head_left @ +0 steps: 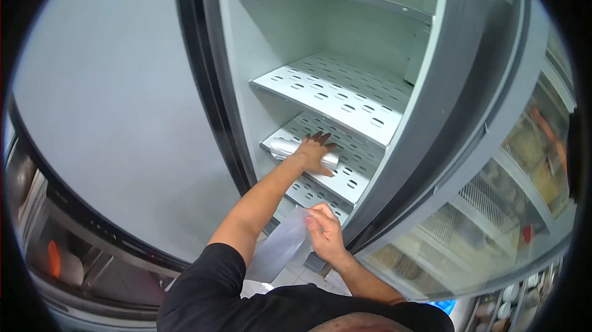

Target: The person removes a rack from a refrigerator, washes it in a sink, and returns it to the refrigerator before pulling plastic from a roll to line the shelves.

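Observation:
My left hand (315,153) reaches into the open cabinet with its fingers spread. It lies flat across a whitish plastic roll (285,148) on a perforated white shelf (351,182). The roll shows on both sides of the hand. Lower down and nearer to me, my right hand (325,231) is closed in a pinch on the upper edge of a translucent plastic sheet (279,250). The sheet hangs down to the left of that hand. Whether it joins the roll cannot be made out.
Another perforated shelf (336,93) sits above, and a lower one (314,196) below. A closed grey door panel (117,122) stands at left. At right, an open glass door (468,227) reflects or shows racks. Tiled floor (290,278) is visible beneath.

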A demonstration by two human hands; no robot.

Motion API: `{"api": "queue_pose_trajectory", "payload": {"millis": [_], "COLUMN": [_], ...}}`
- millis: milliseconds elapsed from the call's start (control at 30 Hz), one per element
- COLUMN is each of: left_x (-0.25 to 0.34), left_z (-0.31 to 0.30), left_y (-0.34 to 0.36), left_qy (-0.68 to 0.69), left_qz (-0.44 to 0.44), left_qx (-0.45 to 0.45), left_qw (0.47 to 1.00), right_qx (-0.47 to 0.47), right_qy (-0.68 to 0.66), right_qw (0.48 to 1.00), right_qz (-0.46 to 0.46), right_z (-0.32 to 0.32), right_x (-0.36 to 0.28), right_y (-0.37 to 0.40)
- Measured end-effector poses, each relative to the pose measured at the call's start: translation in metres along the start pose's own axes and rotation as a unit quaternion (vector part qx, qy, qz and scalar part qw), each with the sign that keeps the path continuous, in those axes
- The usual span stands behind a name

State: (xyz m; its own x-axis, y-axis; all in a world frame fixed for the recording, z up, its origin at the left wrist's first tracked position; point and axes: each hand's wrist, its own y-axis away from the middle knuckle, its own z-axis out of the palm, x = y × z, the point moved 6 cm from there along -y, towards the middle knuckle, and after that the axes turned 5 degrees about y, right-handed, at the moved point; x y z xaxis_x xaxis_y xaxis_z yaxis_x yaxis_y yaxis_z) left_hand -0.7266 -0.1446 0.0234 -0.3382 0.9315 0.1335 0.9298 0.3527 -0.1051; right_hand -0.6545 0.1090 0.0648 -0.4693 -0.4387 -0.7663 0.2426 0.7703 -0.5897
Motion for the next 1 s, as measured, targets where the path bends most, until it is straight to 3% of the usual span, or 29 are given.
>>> {"api": "queue_pose_trajectory", "payload": {"millis": [100, 200, 267, 333, 367, 433, 500, 600, 700, 800, 867, 933, 967, 1000], "left_x": [0.008, 0.001, -0.001, 0.022, 0.038, 0.060, 0.068, 0.073, 0.076, 0.073, 0.071, 0.073, 0.077, 0.084], "left_z": [-0.020, -0.034, -0.037, -0.027, -0.037, -0.037, -0.022, 0.015, 0.031, 0.057, 0.071, 0.085, 0.084, 0.078], "left_y": [0.022, 0.086, 0.156, 0.239, 0.275, 0.331, 0.374, 0.403, 0.435, 0.468, 0.490, 0.517, 0.525, 0.531], "left_qy": [0.013, 0.253, 0.549, 0.835, 0.848, 0.815, 0.706, 0.655, 0.638, 0.634, 0.645, 0.668, 0.687, 0.684], "left_qz": [0.027, -0.001, -0.050, -0.036, -0.015, -0.045, -0.145, -0.286, -0.333, -0.365, -0.359, -0.328, -0.294, -0.291], "left_qx": [0.087, 0.159, 0.087, 0.020, 0.037, 0.089, 0.157, 0.198, 0.301, 0.395, 0.459, 0.512, 0.525, 0.517], "left_qw": [0.996, 0.954, 0.830, 0.548, 0.528, 0.571, 0.675, 0.670, 0.625, 0.555, 0.494, 0.429, 0.407, 0.424], "right_qx": [0.000, 0.009, 0.019, 0.029, 0.052, 0.042, 0.029, -0.018, -0.019, 0.072, -0.084, -0.228, -0.237, -0.246], "right_qy": [0.008, -0.004, -0.007, -0.004, 0.001, 0.013, 0.019, 0.014, 0.065, 0.269, 0.175, 0.074, 0.061, 0.049], "right_qw": [0.998, 0.997, 0.998, 0.999, 0.997, 0.998, 0.999, 0.999, 0.997, 0.951, 0.981, 0.970, 0.970, 0.968], "right_qz": [-0.066, -0.073, -0.056, -0.036, -0.063, -0.047, -0.026, -0.035, -0.041, -0.136, -0.033, 0.035, 0.005, -0.029], "right_z": [-0.004, -0.007, -0.007, -0.004, 0.001, 0.010, 0.022, 0.048, 0.085, 0.106, 0.131, 0.160, 0.170, 0.183], "right_x": [-0.003, -0.003, -0.002, 0.002, 0.009, 0.016, 0.018, 0.013, 0.033, 0.025, 0.035, 0.011, -0.010, -0.031], "right_y": [-0.014, -0.024, -0.032, -0.035, -0.037, -0.035, -0.029, -0.011, 0.009, 0.035, 0.063, 0.099, 0.118, 0.135]}}
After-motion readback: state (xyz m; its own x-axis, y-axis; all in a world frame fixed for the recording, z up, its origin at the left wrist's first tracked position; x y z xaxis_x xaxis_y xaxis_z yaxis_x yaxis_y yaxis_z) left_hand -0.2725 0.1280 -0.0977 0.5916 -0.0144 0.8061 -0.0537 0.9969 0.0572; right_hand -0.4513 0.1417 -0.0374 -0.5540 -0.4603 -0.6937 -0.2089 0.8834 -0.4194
